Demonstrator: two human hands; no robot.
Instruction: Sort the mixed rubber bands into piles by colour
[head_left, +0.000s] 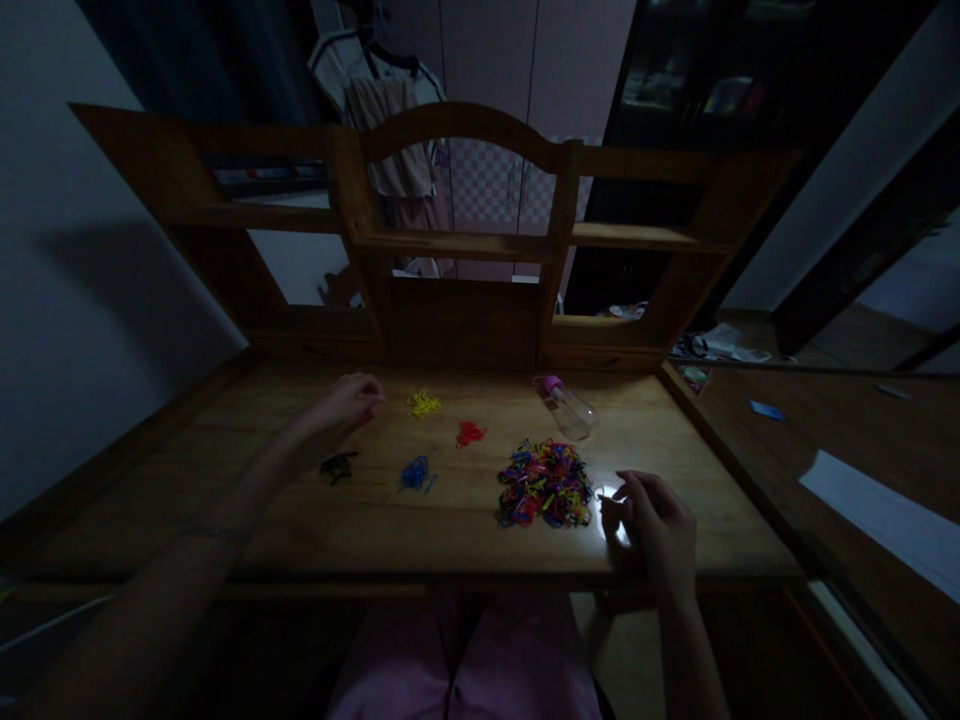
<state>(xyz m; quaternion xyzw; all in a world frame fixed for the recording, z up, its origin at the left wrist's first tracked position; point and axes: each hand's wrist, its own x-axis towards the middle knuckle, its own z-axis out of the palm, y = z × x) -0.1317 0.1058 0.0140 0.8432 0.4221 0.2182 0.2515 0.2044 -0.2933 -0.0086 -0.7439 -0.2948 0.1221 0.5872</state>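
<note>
A mixed heap of small coloured rubber bands [545, 484] lies on the wooden desk. Just right of it, my right hand [660, 515] has thumb and forefinger pinched, with a tiny thing at the tips too small to make out. My left hand [349, 402] hovers over the desk's left part, fingers drawn together; whatever they hold is hidden. Below that hand sits a small black pile of bands [339, 467]. Separate little piles lie between the hands: yellow bands [424, 404], blue bands [415, 473] and red bands [470, 433].
A clear bottle with a pink cap [576, 413] lies on its side behind the heap. Wooden shelving [457, 243] rises along the desk's far edge. At right, another brown surface holds a white paper sheet [885, 515] and a small blue card [766, 410].
</note>
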